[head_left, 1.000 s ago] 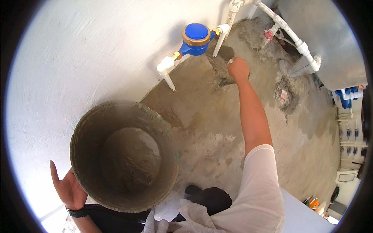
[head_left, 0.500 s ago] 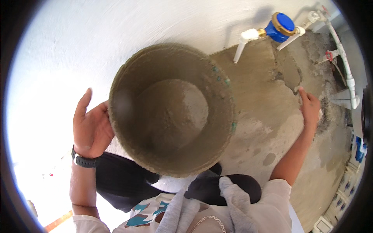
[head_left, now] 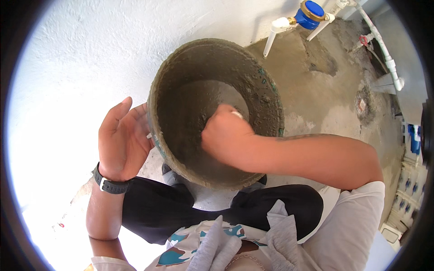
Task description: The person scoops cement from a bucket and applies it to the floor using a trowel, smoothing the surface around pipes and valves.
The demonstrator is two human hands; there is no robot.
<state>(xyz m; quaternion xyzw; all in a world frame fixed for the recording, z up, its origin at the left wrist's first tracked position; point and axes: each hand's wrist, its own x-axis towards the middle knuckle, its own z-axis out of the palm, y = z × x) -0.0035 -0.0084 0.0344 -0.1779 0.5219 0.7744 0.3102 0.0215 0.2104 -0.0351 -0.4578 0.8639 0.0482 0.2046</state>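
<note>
A round, mortar-coated bucket (head_left: 165,81) stands tilted over my feet, with wet grey mix in its bottom. My left hand (head_left: 122,144) grips its left side, thumb raised and the other fingertips against the outer wall. Inside the bucket, my right hand (head_left: 228,133) is closed in a fist; a small pale thing shows at its knuckles, too small to name, and the fingertips are hidden. Beyond the bucket is a damp, rough patch of concrete floor (head_left: 323,61).
A blue-and-brass water meter (head_left: 308,17) on white pipes (head_left: 271,38) stands by the white wall (head_left: 99,54). A red valve (head_left: 364,40) and a metal tank (head_left: 404,63) are at the right. A hole (head_left: 364,106) is in the floor; blue fittings (head_left: 413,137) lie beyond.
My right hand has come back from the floor patch near the water meter into the bucket. The bucket has shifted in view as the camera turned; my left hand stays on its side.
</note>
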